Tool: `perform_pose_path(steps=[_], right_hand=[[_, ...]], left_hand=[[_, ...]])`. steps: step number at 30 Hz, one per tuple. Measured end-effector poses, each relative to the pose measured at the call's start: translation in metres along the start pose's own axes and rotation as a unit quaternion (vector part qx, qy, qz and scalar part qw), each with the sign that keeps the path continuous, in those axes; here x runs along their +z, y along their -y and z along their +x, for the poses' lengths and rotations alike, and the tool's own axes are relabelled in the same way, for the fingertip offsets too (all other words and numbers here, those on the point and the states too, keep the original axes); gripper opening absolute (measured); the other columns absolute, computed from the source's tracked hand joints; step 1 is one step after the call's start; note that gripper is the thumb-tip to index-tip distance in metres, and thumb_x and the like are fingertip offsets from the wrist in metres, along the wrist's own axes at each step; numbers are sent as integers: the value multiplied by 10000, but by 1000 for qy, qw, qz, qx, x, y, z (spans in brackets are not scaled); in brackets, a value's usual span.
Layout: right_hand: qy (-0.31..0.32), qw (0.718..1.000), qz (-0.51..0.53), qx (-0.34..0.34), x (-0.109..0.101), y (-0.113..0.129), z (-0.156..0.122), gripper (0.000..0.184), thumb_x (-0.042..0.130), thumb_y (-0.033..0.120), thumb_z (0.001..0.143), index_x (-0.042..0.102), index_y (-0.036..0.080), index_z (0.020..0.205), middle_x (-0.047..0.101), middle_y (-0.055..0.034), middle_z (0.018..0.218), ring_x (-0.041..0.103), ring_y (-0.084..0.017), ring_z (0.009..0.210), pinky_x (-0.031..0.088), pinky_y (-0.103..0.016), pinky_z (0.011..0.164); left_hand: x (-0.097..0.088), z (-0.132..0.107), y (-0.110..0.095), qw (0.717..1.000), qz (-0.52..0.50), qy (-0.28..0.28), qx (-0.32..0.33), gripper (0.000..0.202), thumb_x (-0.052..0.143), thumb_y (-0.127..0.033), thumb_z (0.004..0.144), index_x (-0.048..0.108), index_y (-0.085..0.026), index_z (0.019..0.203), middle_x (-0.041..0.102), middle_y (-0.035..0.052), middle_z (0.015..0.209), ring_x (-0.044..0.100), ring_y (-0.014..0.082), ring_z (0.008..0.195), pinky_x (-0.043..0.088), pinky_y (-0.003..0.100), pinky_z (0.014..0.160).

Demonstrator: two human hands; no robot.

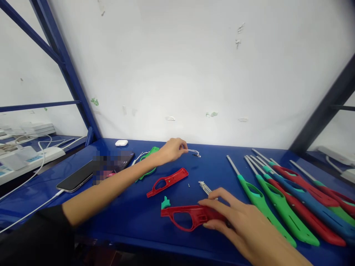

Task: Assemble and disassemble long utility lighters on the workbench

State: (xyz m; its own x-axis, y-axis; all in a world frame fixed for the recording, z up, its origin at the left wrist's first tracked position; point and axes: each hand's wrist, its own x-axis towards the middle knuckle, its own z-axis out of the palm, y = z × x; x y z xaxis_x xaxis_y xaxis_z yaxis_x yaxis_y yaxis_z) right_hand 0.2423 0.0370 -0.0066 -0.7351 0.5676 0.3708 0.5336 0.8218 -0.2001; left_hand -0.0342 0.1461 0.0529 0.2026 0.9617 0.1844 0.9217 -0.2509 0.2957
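My left hand (172, 149) reaches to the back of the blue bench and pinches a thin white wire (194, 152) that trails to the right. My right hand (235, 218) lies near the front, fingers curled round a red plastic handle shell (186, 216) with a small green trigger piece (165, 203) beside it. A second red handle shell (168, 181) lies between the hands. A green handle shell (149, 158) sits under my left wrist. A short metal tube part (204, 187) rests just beyond my right fingers.
A row of several assembled long-nosed lighters in green, red and blue (288, 199) lies at the right. A phone on a white cable (83, 175) and a white earbud case (121, 142) sit at the left. Blue rack struts (69, 74) flank the bench; a white wall is behind.
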Motion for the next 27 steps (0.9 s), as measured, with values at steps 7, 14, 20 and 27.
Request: perform_pose_path(steps=[7,14,20,27], right_hand=[[11,993,-72,93,-42,-36,28,333,406,479,1112,631,337,1312,661,-28,1280,758,-197,932,611,-375,876],[91,978,-150,115,-44,-67,82,264,615,376,1050,676,174,1209,703,-63,1144,710,-193,938,604,-403,845],[119,967,-186,124,-27,-70,111,342,672,387,1015,645,170,1277,678,-88,1251,696,-224,1057,603,-439,901],[133,971,-175,94,-36,-52,100,324,640,447,1030,675,158,1173,713,-59,1096,707,-189,934,604,-401,848]], left_hand=[[16,14,-1,1000,10,17,5,352,675,-353,1029,629,-175,1329,650,114,1334,685,268,1117,605,477,934],[-17,-91,-5,996,61,66,3,315,668,-369,1032,650,-167,1274,685,96,1228,704,237,1018,619,434,868],[1,-111,-4,992,89,89,26,315,691,-345,1017,649,-170,1276,690,87,1188,704,235,999,619,432,862],[29,-30,3,994,80,42,68,334,677,-347,1028,639,-172,1310,659,111,1316,689,263,1107,605,474,931]])
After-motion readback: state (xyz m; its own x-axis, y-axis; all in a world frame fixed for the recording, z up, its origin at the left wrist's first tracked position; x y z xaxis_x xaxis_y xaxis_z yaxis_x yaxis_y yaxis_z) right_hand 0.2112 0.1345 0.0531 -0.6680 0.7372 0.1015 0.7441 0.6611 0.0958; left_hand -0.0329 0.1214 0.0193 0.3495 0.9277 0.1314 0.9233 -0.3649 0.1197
